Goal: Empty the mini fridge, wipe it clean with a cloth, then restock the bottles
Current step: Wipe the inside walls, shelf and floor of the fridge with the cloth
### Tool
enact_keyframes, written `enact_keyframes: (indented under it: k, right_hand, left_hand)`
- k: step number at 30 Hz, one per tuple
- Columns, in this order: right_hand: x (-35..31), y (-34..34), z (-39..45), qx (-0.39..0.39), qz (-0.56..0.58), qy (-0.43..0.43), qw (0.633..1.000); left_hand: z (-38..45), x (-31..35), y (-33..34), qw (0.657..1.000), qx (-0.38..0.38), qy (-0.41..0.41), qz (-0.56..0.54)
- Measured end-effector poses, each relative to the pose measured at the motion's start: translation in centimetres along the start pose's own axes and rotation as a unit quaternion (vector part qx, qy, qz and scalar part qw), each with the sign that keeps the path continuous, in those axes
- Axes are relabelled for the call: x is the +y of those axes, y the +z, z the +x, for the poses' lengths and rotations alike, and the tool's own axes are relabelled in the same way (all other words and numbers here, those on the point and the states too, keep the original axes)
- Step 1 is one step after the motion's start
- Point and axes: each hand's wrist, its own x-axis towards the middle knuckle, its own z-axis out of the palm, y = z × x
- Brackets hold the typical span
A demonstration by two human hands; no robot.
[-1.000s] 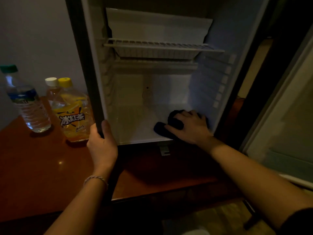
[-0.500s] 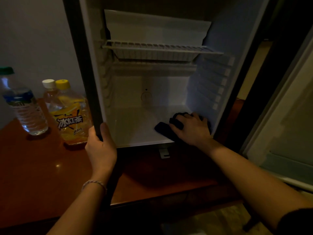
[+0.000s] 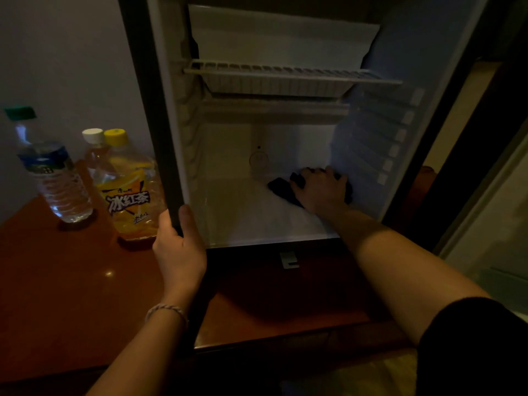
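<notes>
Three bottles stand outside the mini fridge (image 3: 285,218), so its white cabinet is bare and free for wiping. On the fridge floor, toward the back right corner, lies the dark cloth (image 3: 281,188), and the right hand (image 3: 321,191) presses down on it with spread, fairly straight fingers; that grip is open and flat on the fabric rather than curled round it, which suits pushing the cloth across the floor. Part of the cloth pokes out to the left of the hand, the rest is hidden beneath the palm. The left hand (image 3: 180,247) grips the dark left edge of the fridge frame (image 3: 160,155), thumb inside and fingers wrapped round the outside, probably to steady the cabinet or the body against the wiping push. Above, the wire shelf (image 3: 285,74) carries nothing.

Just left of the fridge, on the reddish wooden counter (image 3: 57,295), wait the yellow-capped iced tea bottle (image 3: 130,190), a white-capped bottle (image 3: 95,150) partly behind it, and further left a green-capped water bottle (image 3: 51,172). They sit within easy reach for restocking. By my judgement emptying is done, wiping is under way, and restocking has not begun.
</notes>
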Motion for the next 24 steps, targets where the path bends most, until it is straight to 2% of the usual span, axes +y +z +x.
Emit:
enact_keyframes:
  k: [7, 13, 18, 24]
  right_hand:
    - [1.0, -2.2, -4.5, -0.031, -0.002, -0.008, 0.999]
    - [2.9, -3.6, -10.3, -0.012, -0.033, -0.029, 0.999]
    - [2.2, -3.4, -9.2, -0.021, -0.061, -0.019, 0.998]
    - [-0.2, -2.6, -4.7, -0.055, -0.057, 0.052, 0.995]
  left_hand:
    - [-0.4, 0.6, -0.2, 1.000, -0.011, 0.005, -0.020]
    - [-0.4, 0.5, -0.3, 0.999, -0.015, 0.004, -0.033]
    - [-0.3, 0.3, -0.2, 0.999, -0.010, 0.005, -0.037]
    - [-0.1, 0.1, 0.0, 1.000, -0.007, 0.001, -0.028]
